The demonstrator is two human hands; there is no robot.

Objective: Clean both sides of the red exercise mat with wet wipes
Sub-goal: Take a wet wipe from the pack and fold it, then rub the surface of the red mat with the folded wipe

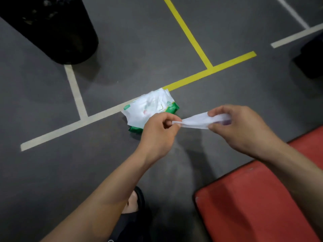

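A white wet wipe (195, 121) is stretched between both hands above the grey floor. My left hand (157, 133) pinches its twisted left end. My right hand (244, 130) grips the wider right end between thumb and fingers. Behind my left hand lies a white and green pack of wet wipes (148, 107) on the floor, partly hidden by the hand. The red exercise mat (253, 203) lies flat at the lower right, under my right forearm.
A black bin (52, 28) stands at the upper left. Another dark object (311, 58) sits at the right edge. Yellow (208, 67) and white (76, 96) lines cross the grey floor. A foot in a dark sandal (134, 201) shows at the bottom centre.
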